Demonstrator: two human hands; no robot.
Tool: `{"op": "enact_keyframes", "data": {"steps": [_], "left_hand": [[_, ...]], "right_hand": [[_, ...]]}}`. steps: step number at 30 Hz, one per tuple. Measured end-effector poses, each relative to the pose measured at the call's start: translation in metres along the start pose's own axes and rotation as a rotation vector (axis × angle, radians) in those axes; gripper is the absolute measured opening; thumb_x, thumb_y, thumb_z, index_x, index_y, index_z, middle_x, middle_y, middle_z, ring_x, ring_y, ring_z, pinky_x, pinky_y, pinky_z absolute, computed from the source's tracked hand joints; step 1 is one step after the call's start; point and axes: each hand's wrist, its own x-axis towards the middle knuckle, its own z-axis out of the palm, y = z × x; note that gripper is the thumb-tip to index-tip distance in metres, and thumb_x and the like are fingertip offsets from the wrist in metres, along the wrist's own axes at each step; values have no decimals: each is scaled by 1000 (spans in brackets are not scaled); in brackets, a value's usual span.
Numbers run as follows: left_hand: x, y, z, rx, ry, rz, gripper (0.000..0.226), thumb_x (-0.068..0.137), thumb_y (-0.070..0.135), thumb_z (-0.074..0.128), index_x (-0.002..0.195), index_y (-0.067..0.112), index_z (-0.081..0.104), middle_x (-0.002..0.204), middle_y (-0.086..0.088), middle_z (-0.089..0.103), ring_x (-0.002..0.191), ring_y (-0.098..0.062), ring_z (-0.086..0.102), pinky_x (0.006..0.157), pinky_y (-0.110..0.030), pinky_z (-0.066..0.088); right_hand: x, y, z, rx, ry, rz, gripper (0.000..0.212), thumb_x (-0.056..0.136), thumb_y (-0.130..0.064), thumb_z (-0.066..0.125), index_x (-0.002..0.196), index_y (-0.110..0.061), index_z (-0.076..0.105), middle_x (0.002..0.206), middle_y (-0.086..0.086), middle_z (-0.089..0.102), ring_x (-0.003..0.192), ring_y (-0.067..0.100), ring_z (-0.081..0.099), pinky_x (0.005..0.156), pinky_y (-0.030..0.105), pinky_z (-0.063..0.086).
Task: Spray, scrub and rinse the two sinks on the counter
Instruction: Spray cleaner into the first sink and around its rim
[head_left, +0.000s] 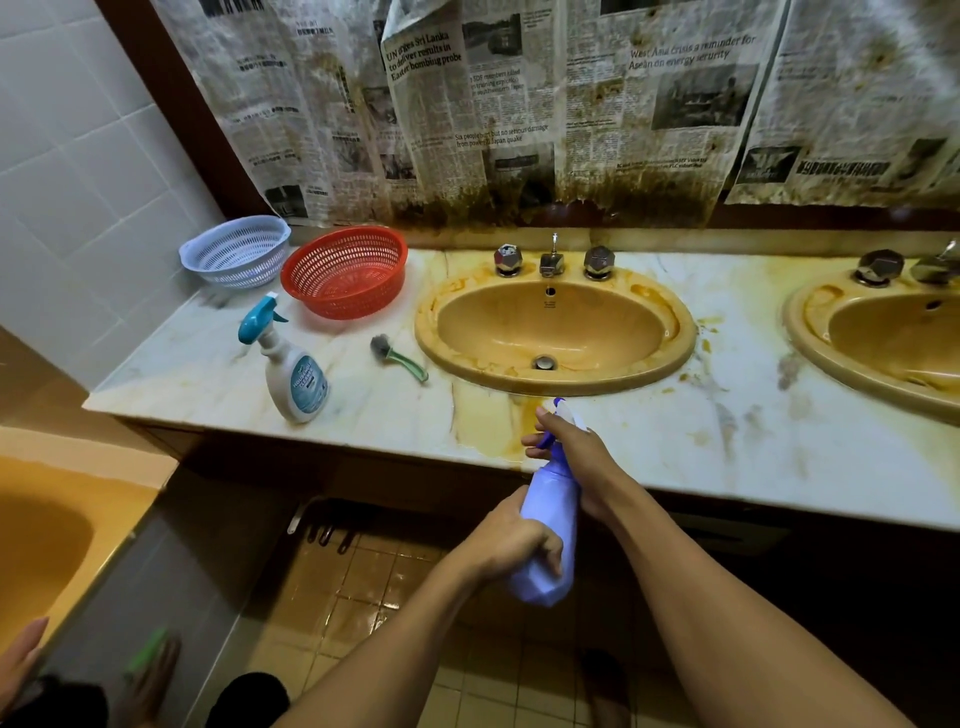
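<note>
Purple spray bottle (553, 493) in both hands: left hand (511, 543) curled round body, right hand (576, 452) gripping neck and trigger. Stained sink (493, 322) just beyond right hand, second sink (810, 332) farther right. Brush (397, 358) and cleaner (296, 374) beyond left hand.

- The counter (675, 447) is showing polished, veined marble-like stone, its sheen dulling under yellow stains.
- The near sink (561, 387) and, at three o'clock of it, the far sink (800, 332) are gleaming like smooth glazed ceramic.
- The taps (507, 260) at twelve o'clock are shining as faceted chromed metal.
- At ten o'clock, the red basket (345, 270) and pale blue basket (236, 249) are looking like perforated plastic.
- The white spray bottle (293, 374) at nine o'clock is showing smooth plastic and a glossy label.
- The brush (397, 358) is showing a translucent green plastic handle and coarse grey bristles.
- The lilac spray bottle (550, 525) at six o'clock is looking like translucent plastic.
- The newspaper (467, 104) is hanging as matt, wrinkled paper, browning along its lower edge.
- The floor tiles (363, 587) are glistening.
</note>
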Motion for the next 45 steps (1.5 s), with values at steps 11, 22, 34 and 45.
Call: {"op": "enact_keyframes", "data": {"steps": [11,22,34,45], "left_hand": [[16,19,30,16,-50,31,59,48,19,77,106,18,71,101,-3,75,86,-16,65,81,-38,59],[26,30,37,50,-86,43,61,42,24,75,102,22,69,98,0,72,89,-19,64,80,-39,58],[37,53,60,73,-164,24,48,45,19,74,92,16,68,86,1,68,81,-17,59,73,-34,53],[39,58,64,66,-164,24,45,55,10,74,99,8,73,86,2,70,81,-14,60,71,-27,54]], "right_hand": [[-1,-11,-31,-32,108,63,22,89,-26,60,82,-5,59,70,19,67,71,32,63,75,43,52],[5,-9,-53,37,86,-3,29,97,-37,67,99,-9,64,85,15,71,81,25,66,82,37,52],[2,-25,-82,81,156,22,17,100,-17,59,88,-4,58,85,19,60,68,26,60,64,30,52],[1,-28,-82,0,244,79,10,86,-17,57,77,-14,55,55,5,53,57,24,51,62,32,43]]}}
